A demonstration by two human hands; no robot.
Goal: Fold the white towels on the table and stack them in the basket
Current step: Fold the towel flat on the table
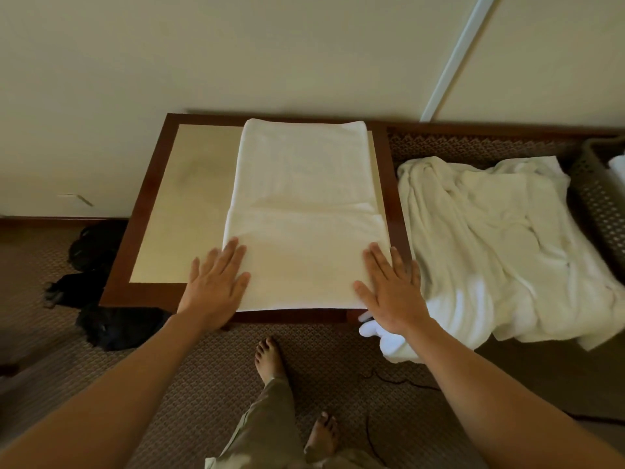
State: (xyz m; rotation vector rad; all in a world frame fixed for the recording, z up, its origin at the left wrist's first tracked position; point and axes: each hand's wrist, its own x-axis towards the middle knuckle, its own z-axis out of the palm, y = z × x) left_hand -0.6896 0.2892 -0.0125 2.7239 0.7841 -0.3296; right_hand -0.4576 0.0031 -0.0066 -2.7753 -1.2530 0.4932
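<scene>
— On the dark-framed wooden table, what do you have?

— I see a folded white terry towel lying flat, my left hand and right hand pressing its near corners, fingers straight, gripping nothing.

— And to the right?

— A rumpled white towel heap, then the brown perforated plastic basket at far right.

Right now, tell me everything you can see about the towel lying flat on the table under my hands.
The flat towel is white, soft-looking terry, spread as a long rectangle on the wooden table, running from the far edge to the near edge. A fold line crosses it just past midway. The left hand and right hand press flat on its near corners. Its right edge nearly reaches the crumpled towels.
</scene>
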